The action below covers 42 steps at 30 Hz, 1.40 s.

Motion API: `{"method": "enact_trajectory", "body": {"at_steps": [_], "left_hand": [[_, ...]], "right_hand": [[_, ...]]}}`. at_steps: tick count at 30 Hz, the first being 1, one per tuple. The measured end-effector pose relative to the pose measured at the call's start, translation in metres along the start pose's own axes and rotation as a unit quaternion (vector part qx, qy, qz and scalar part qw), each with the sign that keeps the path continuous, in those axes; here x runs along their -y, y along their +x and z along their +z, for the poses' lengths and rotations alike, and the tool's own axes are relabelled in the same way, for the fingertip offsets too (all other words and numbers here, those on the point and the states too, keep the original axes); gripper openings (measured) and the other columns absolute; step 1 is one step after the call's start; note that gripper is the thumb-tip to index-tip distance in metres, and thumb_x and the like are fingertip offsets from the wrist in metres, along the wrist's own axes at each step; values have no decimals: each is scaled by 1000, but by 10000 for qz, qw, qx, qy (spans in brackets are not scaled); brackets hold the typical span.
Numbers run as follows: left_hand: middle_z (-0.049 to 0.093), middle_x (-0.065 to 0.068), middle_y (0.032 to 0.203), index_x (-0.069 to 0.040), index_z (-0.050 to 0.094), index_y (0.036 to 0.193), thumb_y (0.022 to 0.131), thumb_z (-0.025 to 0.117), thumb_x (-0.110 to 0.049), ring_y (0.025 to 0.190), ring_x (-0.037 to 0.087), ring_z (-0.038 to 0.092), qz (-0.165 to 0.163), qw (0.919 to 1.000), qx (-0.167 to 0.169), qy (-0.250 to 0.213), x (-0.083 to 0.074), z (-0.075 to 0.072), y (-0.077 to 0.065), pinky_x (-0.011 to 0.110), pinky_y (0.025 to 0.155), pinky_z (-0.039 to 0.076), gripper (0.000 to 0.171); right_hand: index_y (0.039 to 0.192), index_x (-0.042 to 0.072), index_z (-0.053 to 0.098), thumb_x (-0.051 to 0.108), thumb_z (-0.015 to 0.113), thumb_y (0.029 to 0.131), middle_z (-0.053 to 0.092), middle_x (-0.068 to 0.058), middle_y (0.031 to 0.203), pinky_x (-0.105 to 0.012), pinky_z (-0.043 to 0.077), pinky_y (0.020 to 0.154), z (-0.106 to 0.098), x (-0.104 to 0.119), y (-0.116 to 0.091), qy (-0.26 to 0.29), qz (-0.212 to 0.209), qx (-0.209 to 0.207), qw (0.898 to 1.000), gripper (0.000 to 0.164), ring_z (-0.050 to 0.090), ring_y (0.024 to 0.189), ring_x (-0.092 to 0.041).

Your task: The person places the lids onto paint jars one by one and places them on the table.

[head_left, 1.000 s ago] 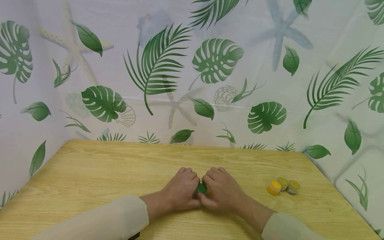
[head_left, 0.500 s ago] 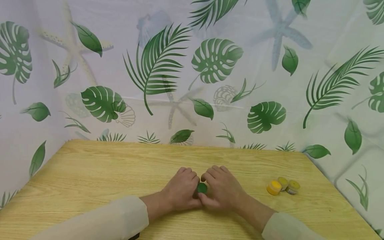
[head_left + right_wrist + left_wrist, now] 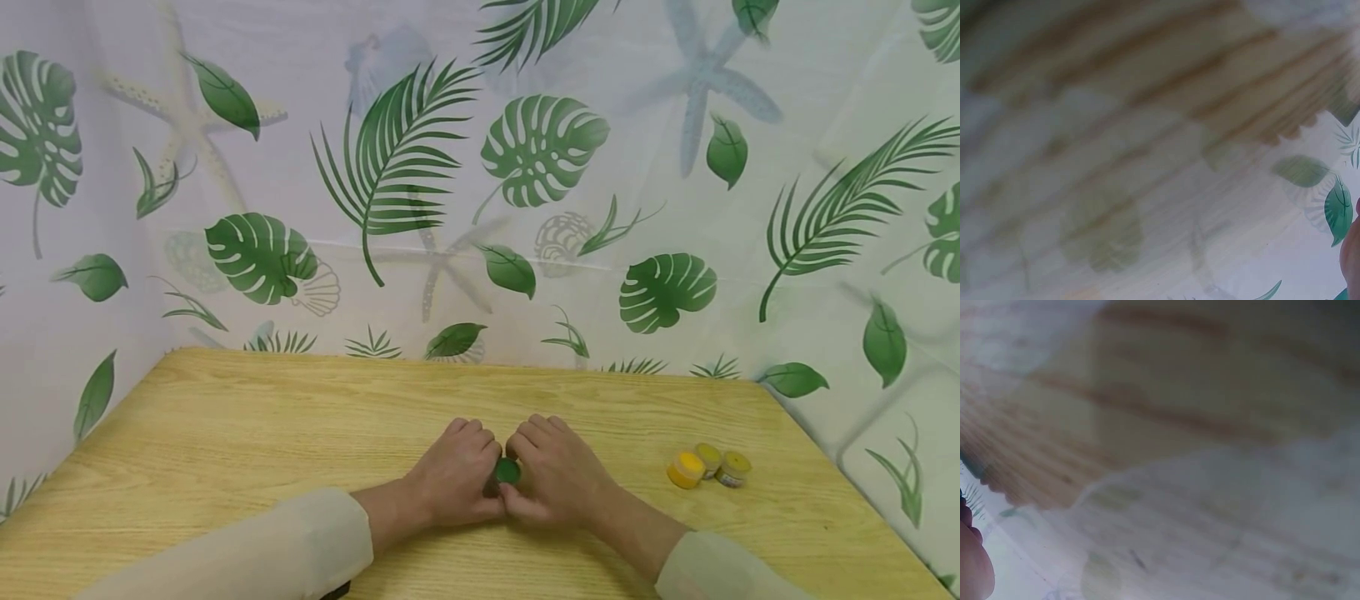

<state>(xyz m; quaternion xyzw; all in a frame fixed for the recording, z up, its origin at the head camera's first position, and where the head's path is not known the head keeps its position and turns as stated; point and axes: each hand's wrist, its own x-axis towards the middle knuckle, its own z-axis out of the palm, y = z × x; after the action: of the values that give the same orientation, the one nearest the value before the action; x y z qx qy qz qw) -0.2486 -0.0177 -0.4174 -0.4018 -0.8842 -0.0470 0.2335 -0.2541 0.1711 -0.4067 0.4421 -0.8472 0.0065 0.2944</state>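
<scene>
In the head view, a small tub with a round green top [image 3: 507, 471] sits between both hands, its lower part hidden by them. My left hand [image 3: 457, 473] holds it from the left with curled fingers. From the other side, my right hand [image 3: 555, 473] grips it, fingers curled and thumb below the green top. The two thumbs meet just in front of it. Only a sliver of the left hand [image 3: 974, 565] shows at the edge of the left wrist view. A similar sliver of the right hand [image 3: 1351, 262] appears in the right wrist view.
To the right on the wooden table [image 3: 300, 417] stand a small tub with a bright yellow top [image 3: 686, 470] and two tubs with duller yellow tops, one [image 3: 707, 460] behind and another [image 3: 733, 468] beside. A leaf-patterned cloth [image 3: 450, 167] hangs behind and along the sides.
The green top shows a fuller round face than a second ago. Both hands stay almost where they were, with only slight finger movement. The yellow tubs have not moved.
</scene>
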Motion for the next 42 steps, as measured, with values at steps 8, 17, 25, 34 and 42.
{"method": "enact_trajectory", "body": {"at_steps": [8, 17, 25, 34, 42], "left_hand": [[47, -10, 71, -20, 54, 75, 76, 59, -57, 67, 9, 37, 79, 9999, 119, -37, -2, 0, 0, 26, 75, 35, 38], [49, -9, 74, -19, 55, 78, 76, 59, -61, 70, 9, 40, 148, 9997, 158, -57, -3, -2, 0, 27, 76, 36, 42], [45, -10, 69, -19, 55, 76, 76, 59, -57, 67, 9, 38, 80, 9999, -60, 76, 0, 0, 0, 26, 75, 36, 38], [46, -10, 70, -19, 55, 75, 77, 58, -55, 67, 10, 37, 68, 9999, -29, 98, 0, 1, 0, 27, 75, 36, 36], [44, -10, 69, -19, 53, 73, 76, 59, -54, 67, 9, 36, 98, 9998, -39, 155, 0, 1, 0, 27, 75, 36, 36]], "right_hand": [[68, 19, 48, 47, 53, 77, 40, 10, 64, -23, 27, 61, -1, 0, 0, 77, 58, -42, 9999, 29, 35, 63, -9], [70, 20, 50, 59, 51, 82, 42, 10, 64, -25, 31, 65, 0, 0, -1, 140, 265, 184, 9994, 41, 36, 65, -8], [85, 19, 56, 47, 53, 77, 49, 10, 76, -26, 32, 68, -1, 1, -1, 180, 141, 207, 9995, 30, 41, 73, -10], [83, 18, 56, 45, 53, 74, 48, 9, 74, -26, 32, 67, -1, 0, -1, 104, 73, 122, 9998, 29, 39, 72, -11], [80, 18, 54, 47, 53, 76, 45, 9, 72, -25, 30, 66, -3, 1, 0, 103, 125, 243, 9996, 29, 38, 71, -11]]}}
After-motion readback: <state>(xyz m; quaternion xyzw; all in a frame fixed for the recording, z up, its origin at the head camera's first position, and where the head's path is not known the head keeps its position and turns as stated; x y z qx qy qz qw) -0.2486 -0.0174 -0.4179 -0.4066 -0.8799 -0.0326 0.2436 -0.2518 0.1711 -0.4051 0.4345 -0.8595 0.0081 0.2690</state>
